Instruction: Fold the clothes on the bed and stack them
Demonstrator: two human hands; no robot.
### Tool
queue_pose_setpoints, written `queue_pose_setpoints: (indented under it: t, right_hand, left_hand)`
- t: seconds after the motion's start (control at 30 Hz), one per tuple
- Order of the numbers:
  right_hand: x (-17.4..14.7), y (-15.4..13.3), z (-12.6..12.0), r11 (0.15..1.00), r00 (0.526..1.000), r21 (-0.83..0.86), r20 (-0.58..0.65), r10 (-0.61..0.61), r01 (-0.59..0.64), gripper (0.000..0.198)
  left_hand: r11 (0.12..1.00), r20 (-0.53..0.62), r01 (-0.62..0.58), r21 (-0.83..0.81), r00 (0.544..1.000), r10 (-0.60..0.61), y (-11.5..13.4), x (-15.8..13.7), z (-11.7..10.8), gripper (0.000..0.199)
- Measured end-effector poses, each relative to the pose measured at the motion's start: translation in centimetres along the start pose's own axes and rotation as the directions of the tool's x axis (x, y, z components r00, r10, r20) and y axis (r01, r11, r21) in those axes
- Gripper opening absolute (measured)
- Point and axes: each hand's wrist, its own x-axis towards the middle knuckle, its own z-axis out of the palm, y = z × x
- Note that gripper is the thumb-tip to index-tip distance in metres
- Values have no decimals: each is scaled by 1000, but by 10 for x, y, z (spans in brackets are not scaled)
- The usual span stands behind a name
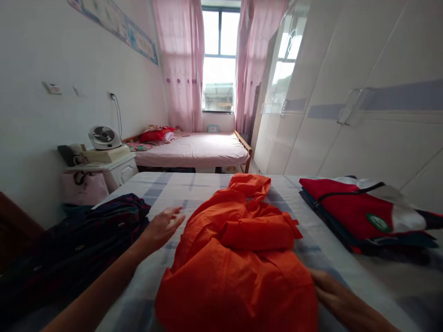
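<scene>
Head view, the only one supplied; clock directions are taken from the orange garment, with twelve o'clock toward the window (pixel 220 69).

Condition of work: the orange garment (pixel 235 281) lies directly in front of the person on the striped bed sheet (pixel 166 184). It is judged partly arranged. A rolled or doubled section (pixel 258 235) lies crosswise over its middle, and the sides appear drawn inward to a long, narrow shape. Outstanding: the near portion is puffed and wrinkled, and the far end at twelve o'clock is loosely bunched; neither is flat or compact. At two o'clock, well apart, a pile of clothes (pixel 346 205) lies stacked, red and white uppermost, and looks finished by comparison. At nine o'clock a dark garment (pixel 100 235) lies loosely heaped; its state of folding cannot be determined.

Hands: the left hand (pixel 166 226) is at ten o'clock, just beside the garment, forearm reaching in from the lower left. Its fingers are extended and parted, with nothing held. The right hand (pixel 327 286) is at four o'clock against the garment's edge, its fingertips hidden by cloth; whether it grips cannot be told.
</scene>
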Motion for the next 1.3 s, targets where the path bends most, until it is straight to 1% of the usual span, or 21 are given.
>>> queue_pose_setpoints:
  t: [0.07,0.1,0.2,0.27,0.33,0.4,0.47,0.53,0.6,0.67,0.73,0.8,0.9,0.93,0.97,1.0,1.07,1.13,1.2,1.23,1.3]
  right_hand:
    - [2,10,-13,981,994,161,5,112,-112,58]
    - [5,12,-14,960,987,231,9,161,-159,61]
    - [14,8,6,946,984,269,40,175,-179,59]
    - [18,-2,28,967,996,244,67,62,-77,52]
    - [20,-15,42,961,995,265,39,-91,77,48]
    - [22,-26,41,936,982,297,-59,-178,188,42]
    - [21,-33,24,915,953,301,-223,-205,268,39]
    - [15,-33,-1,913,907,244,-354,-229,326,37]
    - [4,-27,-23,952,910,105,-341,-238,288,35]
    - [-6,-15,-38,978,960,-112,-199,-196,177,29]
    - [-8,-1,-46,932,977,-347,-140,-162,105,25]
    - [-2,8,-52,855,938,-516,-264,-226,61,27]
    - [21,3,-58,785,779,-619,-500,-379,-16,39]
    - [30,-4,-57,771,740,-637,-524,-422,-11,44]
    - [38,-12,-55,752,724,-660,-513,-461,12,49]
    - [46,-20,-51,724,732,-688,-470,-493,47,55]
    - [63,-33,-40,658,807,-744,-317,-499,115,65]
    - [79,-38,-27,606,900,-786,-169,-402,123,76]
    - [94,-34,-17,564,951,-823,-116,-288,70,81]
    - [100,-31,-14,545,962,-836,-99,-256,59,75]
    - [106,-27,-11,533,974,-841,-30,-223,96,50]
  left_hand:
    - [998,47,64,-2,997,-64,-27,-11,0,64]
    - [995,74,91,-39,993,-88,-32,-17,3,63]
    - [950,183,157,-271,977,-109,-19,-27,19,54]
    - [904,231,146,-401,971,-55,1,-26,31,44]
    - [884,226,104,-456,974,2,20,-22,36,36]
    - [859,188,91,-504,982,7,33,-19,29,33]
    - [821,108,87,-564,994,-32,42,-21,8,31]
    - [829,-18,74,-555,995,-101,45,-31,-20,31]
    - [899,-99,79,-430,986,-134,43,-47,-45,32]
    - [959,-14,119,-258,992,-126,35,-64,-61,33]
    - [983,134,130,-126,985,-113,22,-74,-65,33]
    - [991,160,115,-62,982,-104,7,-72,-60,32]
    - [989,53,114,-99,993,-109,-7,-45,-44,36]
    - [980,70,132,-150,990,-122,-7,-32,-38,37]
    - [966,114,157,-207,984,-136,-6,-19,-31,38]
    - [948,173,186,-258,974,-144,-2,-6,-23,39]
    - [913,307,246,-325,941,-144,7,14,-6,41]
    - [887,415,294,-355,900,-132,15,25,10,46]
    - [861,502,339,-379,857,-117,18,27,23,48]
    - [845,543,366,-391,832,-109,18,26,27,49]
    - [781,618,453,-430,778,-111,16,21,27,48]
